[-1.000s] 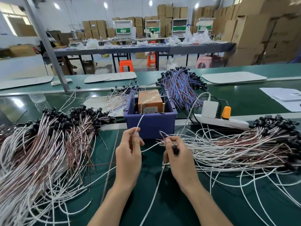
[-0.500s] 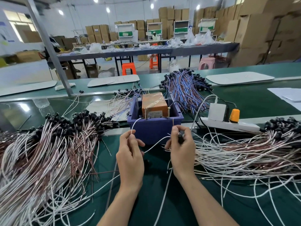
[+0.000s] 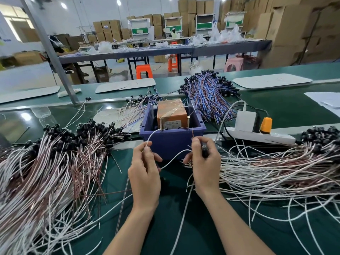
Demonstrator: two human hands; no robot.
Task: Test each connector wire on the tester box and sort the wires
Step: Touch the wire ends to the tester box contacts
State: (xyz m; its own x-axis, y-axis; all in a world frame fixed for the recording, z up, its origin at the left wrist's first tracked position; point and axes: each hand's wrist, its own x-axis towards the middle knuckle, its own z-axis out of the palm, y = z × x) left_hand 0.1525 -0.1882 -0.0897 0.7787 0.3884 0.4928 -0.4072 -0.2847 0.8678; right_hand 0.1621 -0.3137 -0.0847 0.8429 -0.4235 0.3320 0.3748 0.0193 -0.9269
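The tester box (image 3: 172, 115) is orange, taped, and sits inside a blue bin (image 3: 171, 139) with two upright screw posts at its front edge. My left hand (image 3: 145, 170) pinches a white lead that curves up to the left post (image 3: 160, 123). My right hand (image 3: 205, 164) grips the same connector wire (image 3: 174, 157) at its black connector and pinches a copper lead up toward the right post (image 3: 188, 122). Whether that lead touches the post I cannot tell.
A large pile of white and pink wires (image 3: 46, 172) with black connectors lies on the left, another pile (image 3: 276, 168) on the right. Blue-purple wires (image 3: 207, 92) lie behind the bin. A white power strip (image 3: 257, 135) with plugs sits to the right on the green belt (image 3: 198, 227).
Both hands have risen from the belt toward the bin's front edge, bringing the wire's two leads up to the screw posts.
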